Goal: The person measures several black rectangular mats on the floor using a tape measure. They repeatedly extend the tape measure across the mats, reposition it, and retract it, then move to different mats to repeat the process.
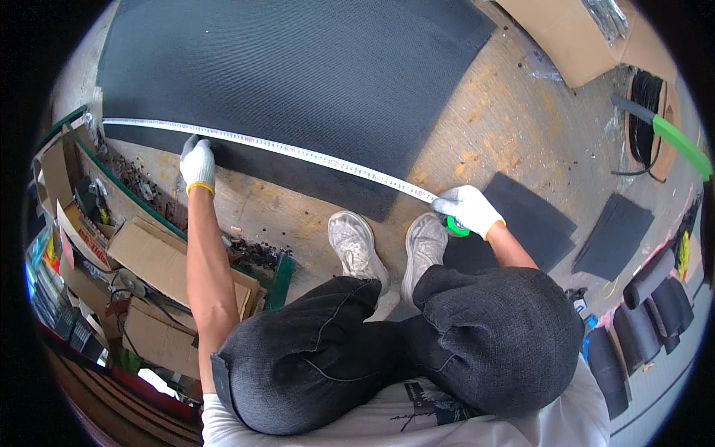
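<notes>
A large black ribbed mat [298, 74] lies on the floor before me. Across it, near its close edge, stretches a white tape measure blade [298, 152] with black and red marks. My right hand [471, 208], in a white glove, is closed on the tape measure at the blade's right end; its green case [457, 226] shows below the fingers. My left hand [198, 164], gloved too, is at the mat's near edge just below the blade. Its fingers are drawn together, and whatever is between them is hidden. The blade's far left end reaches the mat's left side.
My shoes [356, 246] stand between the mat and my knees. Smaller black mat pieces [614, 232] lie at right, near dark rolls [637, 335]. Cardboard boxes [153, 257] and a green metal edge [134, 195] crowd the left. A box [570, 45] and a green-handled tool [681, 145] are far right.
</notes>
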Demonstrator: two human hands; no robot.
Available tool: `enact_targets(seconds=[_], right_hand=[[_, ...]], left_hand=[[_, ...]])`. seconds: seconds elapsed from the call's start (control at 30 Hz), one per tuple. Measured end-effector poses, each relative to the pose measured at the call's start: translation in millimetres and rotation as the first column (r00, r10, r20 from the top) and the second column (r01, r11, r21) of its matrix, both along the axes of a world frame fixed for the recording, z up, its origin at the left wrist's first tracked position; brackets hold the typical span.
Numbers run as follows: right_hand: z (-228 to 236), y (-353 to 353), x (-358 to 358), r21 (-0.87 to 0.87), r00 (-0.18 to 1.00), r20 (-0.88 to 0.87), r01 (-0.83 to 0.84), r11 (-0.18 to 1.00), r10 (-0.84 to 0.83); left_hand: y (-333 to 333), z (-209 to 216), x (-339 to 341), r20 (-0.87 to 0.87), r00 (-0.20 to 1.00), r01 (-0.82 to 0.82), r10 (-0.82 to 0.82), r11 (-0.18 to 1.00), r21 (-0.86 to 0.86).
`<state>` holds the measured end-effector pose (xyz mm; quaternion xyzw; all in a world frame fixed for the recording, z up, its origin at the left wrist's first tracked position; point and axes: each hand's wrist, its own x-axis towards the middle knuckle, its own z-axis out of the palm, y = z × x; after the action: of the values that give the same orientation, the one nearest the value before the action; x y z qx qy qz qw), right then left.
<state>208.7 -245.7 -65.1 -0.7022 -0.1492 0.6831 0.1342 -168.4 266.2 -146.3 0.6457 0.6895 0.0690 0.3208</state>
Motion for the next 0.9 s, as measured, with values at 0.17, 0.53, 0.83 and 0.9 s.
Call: enact_targets(seconds=[0.17,0.53,0.83,0.9], right_hand=[[7,11,-2,-0.026,0.997,0.014,-0.079,0.997,0.079],[-4,5,-7,-0.053,0.995,-0.006,-0.1,0.994,0.1],[-4,5,-8,0.048,0.984,0.037,-0.175,0.983,0.173],[-4,5,-10,0.096,0.97,0.023,-0.241,0.966,0.24]], left_hand=[[4,5,0,0.089,0.995,-0.032,0.037,0.998,-0.059],[12,-7,-16,0.119,0.993,-0.014,0.021,0.998,-0.064],[8,-6,-16,0.176,0.983,-0.048,0.061,0.996,-0.079],[7,-5,-15,0.176,0.982,-0.053,0.064,0.996,-0.07]])
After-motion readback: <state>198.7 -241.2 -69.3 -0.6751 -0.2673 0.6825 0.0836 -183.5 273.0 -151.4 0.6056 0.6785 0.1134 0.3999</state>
